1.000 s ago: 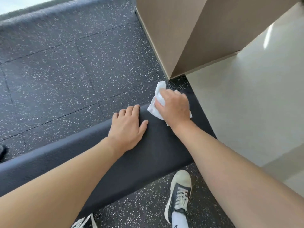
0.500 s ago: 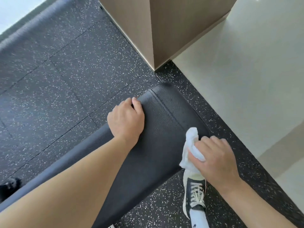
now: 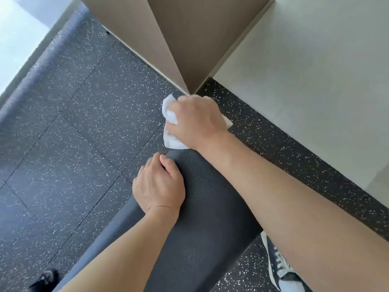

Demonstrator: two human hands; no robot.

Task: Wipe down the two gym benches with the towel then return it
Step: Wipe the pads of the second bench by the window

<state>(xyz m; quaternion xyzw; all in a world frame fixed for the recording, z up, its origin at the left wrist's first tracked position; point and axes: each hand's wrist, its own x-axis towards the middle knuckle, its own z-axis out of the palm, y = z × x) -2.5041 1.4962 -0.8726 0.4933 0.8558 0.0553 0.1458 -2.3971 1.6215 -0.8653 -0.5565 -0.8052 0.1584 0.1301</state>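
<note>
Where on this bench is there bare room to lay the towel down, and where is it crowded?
Free: the stretch of bench between the left hand and the right forearm, running back toward the camera; also the speckled floor left of the bench. Crowded: the far end, where the right hand grips the towel close to the column's corner.

Right hand [image 3: 195,121] covers most of the towel [image 3: 171,140].
</note>
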